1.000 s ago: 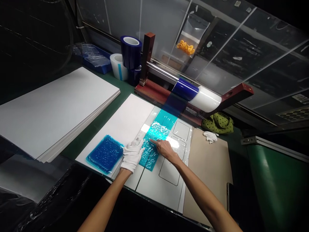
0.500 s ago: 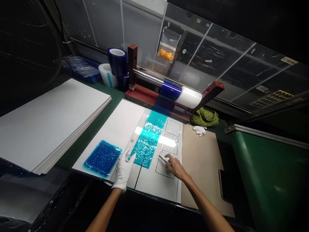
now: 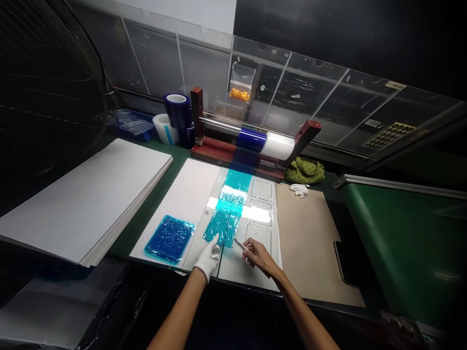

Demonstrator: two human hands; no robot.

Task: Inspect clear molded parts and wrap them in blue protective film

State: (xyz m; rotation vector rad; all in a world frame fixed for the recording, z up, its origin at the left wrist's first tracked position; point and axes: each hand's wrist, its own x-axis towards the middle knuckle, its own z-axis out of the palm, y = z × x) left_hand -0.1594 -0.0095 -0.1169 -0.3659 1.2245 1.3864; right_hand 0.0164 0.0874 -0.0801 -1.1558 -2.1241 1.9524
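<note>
Unevenly lit: brightest across the middle, falling to near black along the bottom and in the upper corners. Burning out to white in a glare band across the blue film strip (image 3: 237, 181) and the clear-covered panel (image 3: 233, 267). Glinting on the crinkled blue film stack (image 3: 170, 238). Softly shadowed beneath the right hand (image 3: 256, 253). Slightly soft in fine detail, stretched toward the edges.

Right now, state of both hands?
Left hand: gloved, fingertips at the teal film's near edge; grip can't be told.
Right hand: closed on a slim tool.
</note>
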